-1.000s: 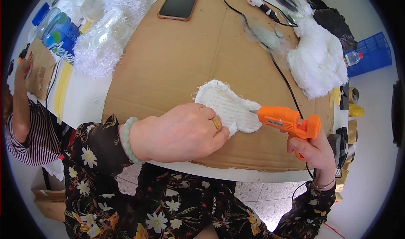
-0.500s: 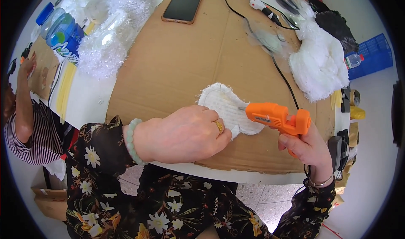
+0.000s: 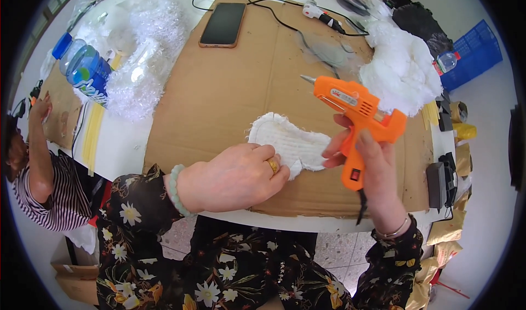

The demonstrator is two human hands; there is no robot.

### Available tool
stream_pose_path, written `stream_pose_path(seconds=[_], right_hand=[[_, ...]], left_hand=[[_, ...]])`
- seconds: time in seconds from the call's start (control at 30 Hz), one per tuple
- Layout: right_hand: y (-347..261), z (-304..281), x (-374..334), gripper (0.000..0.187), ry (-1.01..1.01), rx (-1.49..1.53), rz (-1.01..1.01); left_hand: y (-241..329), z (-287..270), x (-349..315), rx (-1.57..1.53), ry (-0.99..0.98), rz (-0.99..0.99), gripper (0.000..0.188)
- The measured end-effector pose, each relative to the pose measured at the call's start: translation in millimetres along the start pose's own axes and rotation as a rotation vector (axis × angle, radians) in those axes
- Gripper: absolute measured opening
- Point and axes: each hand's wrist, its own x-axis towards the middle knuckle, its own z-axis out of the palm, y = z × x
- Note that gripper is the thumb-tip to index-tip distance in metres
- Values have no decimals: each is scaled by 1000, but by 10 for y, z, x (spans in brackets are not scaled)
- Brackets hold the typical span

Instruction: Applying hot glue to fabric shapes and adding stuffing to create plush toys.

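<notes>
The left hand [image 3: 236, 173] curls its fingers over the edge of a white fabric piece [image 3: 296, 144] beneath them; whether they pinch it, I can't tell. The right hand [image 3: 379, 165] clamps its fingers round an orange glue gun [image 3: 350, 103].

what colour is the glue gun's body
The glue gun has an orange body, seen best in the head view.
</notes>
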Motion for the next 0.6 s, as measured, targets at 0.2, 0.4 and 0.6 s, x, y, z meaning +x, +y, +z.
stream_pose_path(seconds=[0.2,0.4,0.6], right_hand=[[237,387,-105,46,198,239,-11],[368,551,-113,45,252,330,-91],[415,567,-175,43,318,402,-101]], left_hand=[[81,-23,-26,55,-22,-31,28],[110,-4,-70,39,-51,-90,28],[85,-43,-90,-128,88,-174,27]])
